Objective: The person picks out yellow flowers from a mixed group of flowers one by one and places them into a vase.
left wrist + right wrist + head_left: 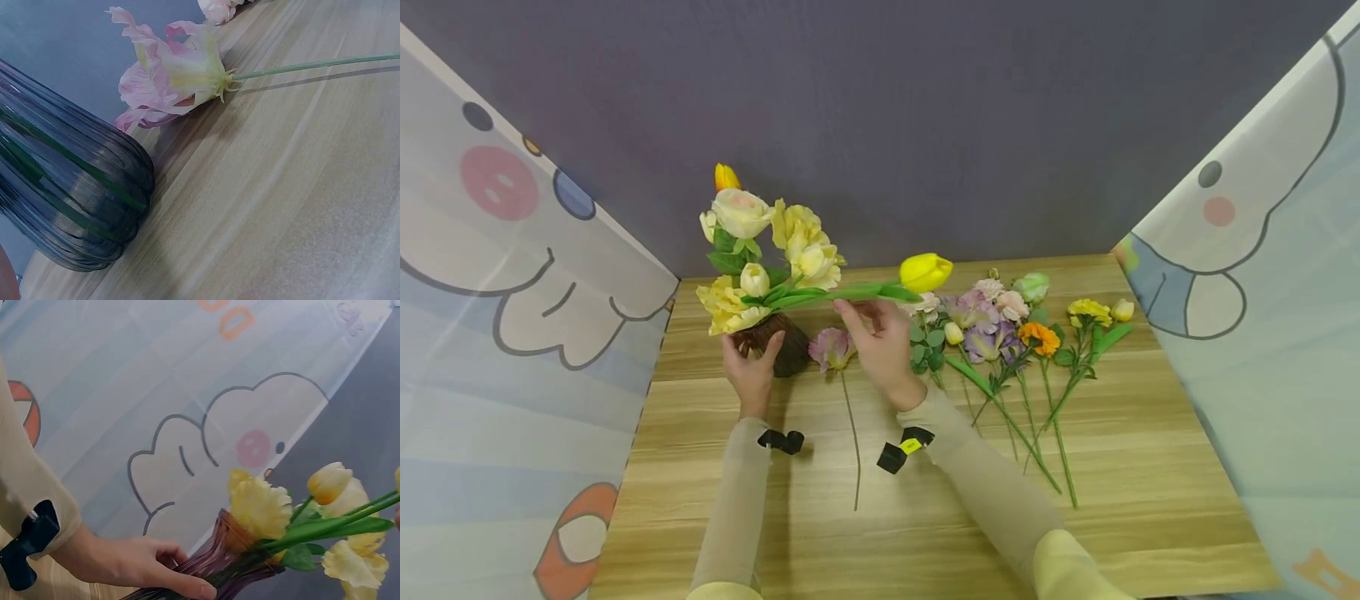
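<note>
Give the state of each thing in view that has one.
Left hand: gripping the vase.
Right hand: holding the yellow tulip.
Vase: stems inside.
Yellow tulip: petals closed, leaning sideways.
Pink flower: open, lying beside the vase.
Flowers at right: lying on the table.

A: Where near the vase (81,181) is there room to pass?

B: Left of the vase, where bare worktop (681,433) reaches to the printed side panel (512,250).

A: What stands in the way elsewhere?

B: The left hand (751,373) blocks the vase's near-left side. Behind the vase is a dark wall (970,125). Just right of the vase lies a pink flower (831,348); the right hand (880,346) and a yellow tulip (927,272) hang above that side. Farther right of the vase, loose flowers (992,340) spread out.
</note>
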A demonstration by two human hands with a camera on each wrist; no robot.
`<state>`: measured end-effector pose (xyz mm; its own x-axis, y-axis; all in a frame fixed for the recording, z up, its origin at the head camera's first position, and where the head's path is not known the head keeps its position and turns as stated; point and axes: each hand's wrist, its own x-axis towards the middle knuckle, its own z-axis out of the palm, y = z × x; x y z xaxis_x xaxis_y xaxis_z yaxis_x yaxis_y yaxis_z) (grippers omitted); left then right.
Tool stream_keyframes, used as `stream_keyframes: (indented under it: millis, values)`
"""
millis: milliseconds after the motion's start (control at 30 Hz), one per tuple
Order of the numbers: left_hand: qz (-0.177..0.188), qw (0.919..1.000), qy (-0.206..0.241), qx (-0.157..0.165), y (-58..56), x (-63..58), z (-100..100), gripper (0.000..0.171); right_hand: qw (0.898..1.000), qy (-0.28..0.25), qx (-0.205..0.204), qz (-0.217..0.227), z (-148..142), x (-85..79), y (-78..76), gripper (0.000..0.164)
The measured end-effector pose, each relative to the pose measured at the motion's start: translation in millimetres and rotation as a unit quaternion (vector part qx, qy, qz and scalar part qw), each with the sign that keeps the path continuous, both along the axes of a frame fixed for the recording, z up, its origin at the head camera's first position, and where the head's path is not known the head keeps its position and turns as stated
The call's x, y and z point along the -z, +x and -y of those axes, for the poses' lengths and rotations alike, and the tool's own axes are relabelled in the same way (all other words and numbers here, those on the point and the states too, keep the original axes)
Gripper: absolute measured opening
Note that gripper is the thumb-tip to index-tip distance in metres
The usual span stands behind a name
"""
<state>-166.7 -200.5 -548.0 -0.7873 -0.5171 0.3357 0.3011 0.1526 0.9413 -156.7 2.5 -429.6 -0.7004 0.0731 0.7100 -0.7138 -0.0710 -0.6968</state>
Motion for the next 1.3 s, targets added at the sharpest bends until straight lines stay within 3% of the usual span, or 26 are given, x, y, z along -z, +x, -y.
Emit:
stream_keyframes:
  millis: [100, 200, 333, 433, 600, 733, 1033, 1300]
  values:
    - [0.000, 1.0000, -0.001, 0.001, 0.4, -0.1, 0, 0.062, 0.997, 0.079, 0.011, 0.021, 9, -2.1, -1.6, 0.009]
    - [-0.002, 1.0000, -0.001, 0.001, 0.4, 0.0, 0, 0.062, 0.985, 0.158, -0.003, 0.074, 18, -2.5, -1.3, 0.014]
    - [0.001, 1.0000, 0.002, 0.003, -0.4, 1.0, 0, 0.061, 0.949, 0.281, 0.005, 0.140, 27, 0.4, 0.0, 0.022]
    - [0.010, 0.9999, 0.003, 0.004, -1.2, 1.9, -1, 0.059, 0.926, 0.339, -0.001, 0.164, 29, 7.9, 1.4, 0.029]
    - [0.014, 0.9999, -0.006, -0.002, -1.7, 1.4, -1, 0.056, 0.927, 0.327, -0.068, 0.170, 24, 28.1, 4.5, 0.032]
    - [0.005, 0.9999, -0.013, -0.006, -0.7, 0.9, 0, 0.058, 0.926, 0.325, -0.083, 0.175, 15, 47.2, 8.1, 0.027]
    - [0.009, 0.9999, 0.000, -0.006, -1.1, 4.1, 0, 0.063, 0.903, 0.350, -0.029, 0.247, -25, 91.2, 12.7, 0.025]
    - [0.001, 1.0000, 0.002, -0.005, 0.0, 1.3, -2, 0.064, 0.907, 0.326, 0.033, 0.265, -69, 125.0, 20.2, 0.020]
